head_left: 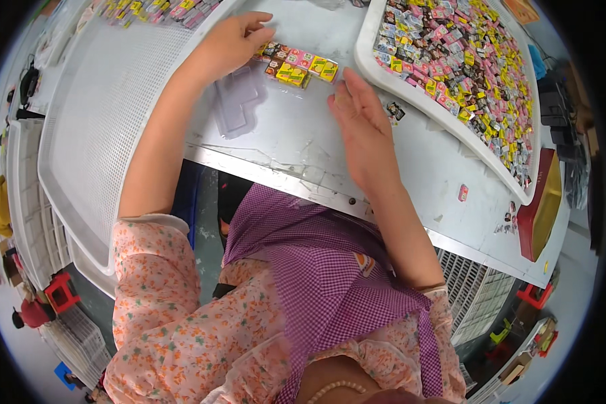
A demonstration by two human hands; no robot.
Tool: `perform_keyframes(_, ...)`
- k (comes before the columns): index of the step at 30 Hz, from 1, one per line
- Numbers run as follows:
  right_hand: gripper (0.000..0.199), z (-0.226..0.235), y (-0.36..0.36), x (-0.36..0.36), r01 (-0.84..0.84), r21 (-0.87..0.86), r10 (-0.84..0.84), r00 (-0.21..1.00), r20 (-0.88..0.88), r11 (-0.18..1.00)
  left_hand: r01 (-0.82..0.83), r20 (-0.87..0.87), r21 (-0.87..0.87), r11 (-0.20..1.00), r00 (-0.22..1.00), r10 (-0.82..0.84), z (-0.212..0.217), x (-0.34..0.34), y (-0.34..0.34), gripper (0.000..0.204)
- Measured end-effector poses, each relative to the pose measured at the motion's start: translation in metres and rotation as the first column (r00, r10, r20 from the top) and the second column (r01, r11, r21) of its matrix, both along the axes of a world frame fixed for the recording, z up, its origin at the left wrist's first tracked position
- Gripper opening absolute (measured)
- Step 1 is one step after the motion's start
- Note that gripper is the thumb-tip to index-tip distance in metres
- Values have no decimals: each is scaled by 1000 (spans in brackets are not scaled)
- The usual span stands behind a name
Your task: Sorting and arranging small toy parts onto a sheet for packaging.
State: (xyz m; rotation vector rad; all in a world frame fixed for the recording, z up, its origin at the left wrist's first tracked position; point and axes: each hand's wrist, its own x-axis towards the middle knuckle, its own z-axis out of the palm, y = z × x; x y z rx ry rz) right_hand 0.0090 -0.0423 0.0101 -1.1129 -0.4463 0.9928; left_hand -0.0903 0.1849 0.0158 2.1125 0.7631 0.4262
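A short double row of small wrapped candies, in yellow, pink and dark brown wrappers, lies on the metal table between my two hands. At its left end is my left hand, with its fingers stretched forward and apart. My right hand is by the right end, its fingers extended and the thumb away from them. Whether either hand touches the end candies is hard to make out. A clear plastic tray with a stepped outline sits on the table just below my left hand and the row.
A white bin heaped with loose wrapped candies stands at the right. To the left is a white mesh tray with candies at its far end. A red box and a stray pink candy lie on the right side.
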Motion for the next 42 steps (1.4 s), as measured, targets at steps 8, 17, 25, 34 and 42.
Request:
perform_keyframes(8,42,13,-34,-13,57,-224,17,948,317,973,-62,-61,676,735,988,140,15,-55,-66,44)
perform_keyframes(17,31,16,-64,-20,16,-172,93,790,606,985,-297,-74,172,939,947,313,12,-92,-91,61)
perform_keyframes(25,38,24,-66,-27,57,3,-4,19,1000,998,267,131,-169,949,960,-247,53,-77,-148,63)
perform_keyframes(34,38,0,-84,-10,131,91,-122,249,961,987,394,232,-573,719,919,-319,35,-29,-150,58)
perform_keyframes(42,31,-21,-95,10,194,38,-95,292,952,980,340,273,-743,577,940,-203,12,-12,-153,57)
